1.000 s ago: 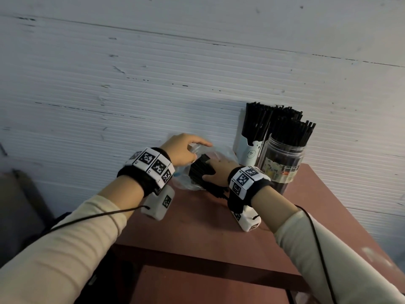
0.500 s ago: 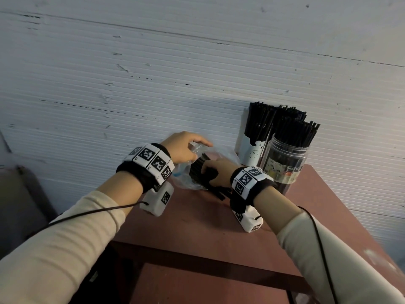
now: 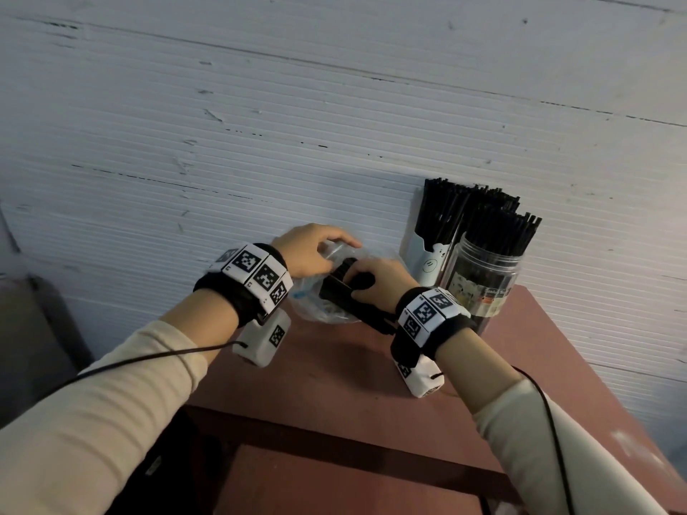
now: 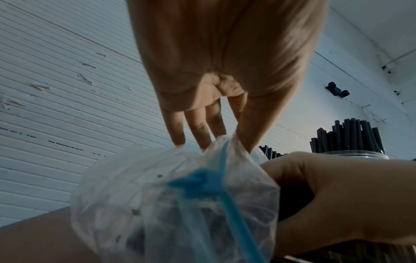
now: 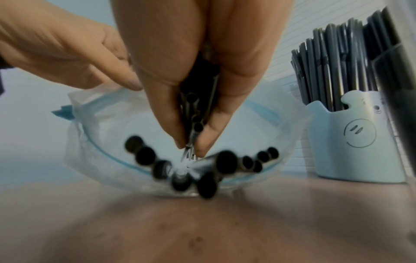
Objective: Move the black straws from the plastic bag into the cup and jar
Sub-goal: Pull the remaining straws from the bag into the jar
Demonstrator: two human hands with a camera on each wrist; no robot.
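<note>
The right hand (image 3: 375, 288) is closed round a bundle of black straws (image 5: 198, 113), gripped between thumb and fingers at the mouth of the plastic bag (image 5: 108, 135), while the bag's upper edge is pinched by the left hand (image 3: 312, 254) and held up so the opening is kept wide. More loose straws (image 5: 227, 163) are seen lying in the bottom of the bag, their open ends facing the right wrist camera. The step in hand is judged to be the drawing out of one handful; it is best done with the bundle pulled straight along its length, the bag mouth kept lifted and steady, and the grip kept firm enough that no straw is shed on the reddish table (image 3: 334, 369). Just right of the bag, against the wall, a pale cup (image 3: 427, 262) with a smiling face is already packed with upright straws, and the clear jar (image 3: 479, 288) beside it is likewise crowded, so little room appears to be left in either.
</note>
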